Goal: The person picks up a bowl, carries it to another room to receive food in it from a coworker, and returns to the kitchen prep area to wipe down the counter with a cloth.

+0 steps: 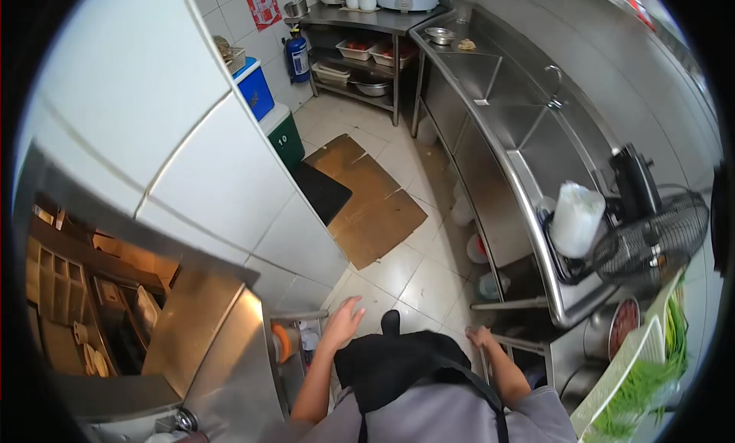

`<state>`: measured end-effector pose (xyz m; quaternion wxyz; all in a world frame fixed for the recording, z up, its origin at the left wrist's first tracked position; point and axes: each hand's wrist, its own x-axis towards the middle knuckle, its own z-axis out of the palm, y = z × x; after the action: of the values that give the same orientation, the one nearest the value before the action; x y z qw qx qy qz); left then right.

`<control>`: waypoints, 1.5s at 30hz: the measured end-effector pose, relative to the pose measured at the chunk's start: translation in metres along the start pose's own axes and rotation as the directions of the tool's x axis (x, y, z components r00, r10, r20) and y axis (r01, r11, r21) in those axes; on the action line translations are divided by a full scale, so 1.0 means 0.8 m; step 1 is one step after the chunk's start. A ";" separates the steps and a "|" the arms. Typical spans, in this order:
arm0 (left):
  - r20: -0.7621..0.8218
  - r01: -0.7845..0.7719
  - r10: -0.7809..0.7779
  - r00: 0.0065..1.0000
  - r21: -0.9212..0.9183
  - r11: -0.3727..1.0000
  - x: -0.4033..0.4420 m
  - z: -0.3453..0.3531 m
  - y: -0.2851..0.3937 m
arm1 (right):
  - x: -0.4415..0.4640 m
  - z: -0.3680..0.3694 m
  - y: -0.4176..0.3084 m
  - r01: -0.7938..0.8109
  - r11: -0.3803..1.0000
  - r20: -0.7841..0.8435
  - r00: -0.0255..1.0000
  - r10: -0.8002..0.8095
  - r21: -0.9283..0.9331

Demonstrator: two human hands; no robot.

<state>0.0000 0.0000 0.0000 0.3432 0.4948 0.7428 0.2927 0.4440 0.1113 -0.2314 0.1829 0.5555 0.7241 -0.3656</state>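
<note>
1. The left hand is empty, fingers spread, in front of the near metal rail, close to an orange ring.
2. The right hand is beside the end of a low metal bar; its grip and contact cannot be told.
3. Nothing is visibly being worked on: a white wrapped bundle and fan stand at the sink counter's near end, a metal bowl near its far left corner.
</note>
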 end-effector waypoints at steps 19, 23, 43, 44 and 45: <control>0.215 -0.016 0.000 0.977 0.074 0.997 0.654 -0.170 0.066 | 0.610 -0.426 -0.281 0.099 0.942 -0.065 0.990 -0.127 -0.322; 0.013 0.118 -0.122 0.992 0.176 0.977 0.741 -0.212 0.017 | 0.688 -0.655 -0.531 0.371 0.928 -0.482 0.821 -0.306 0.043; -0.159 -0.022 0.004 0.987 -0.110 0.994 1.335 -0.499 -0.038 | 1.186 -1.318 -1.158 0.550 0.763 -0.775 0.297 -0.558 -0.338; -0.186 -0.043 0.028 0.982 -0.081 0.996 1.342 -0.503 -0.049 | 1.211 -1.326 -1.163 0.548 0.760 -0.777 0.285 -0.562 -0.349; -0.210 -0.057 0.044 0.977 -0.055 0.997 1.344 -0.506 -0.058 | 1.226 -1.335 -1.167 0.547 0.757 -0.774 0.279 -0.568 -0.358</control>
<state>-0.6435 0.9522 -0.0326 0.2707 0.4696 0.7526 0.3738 -0.5912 1.4439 0.1261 -0.3292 0.3684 0.8660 -0.0767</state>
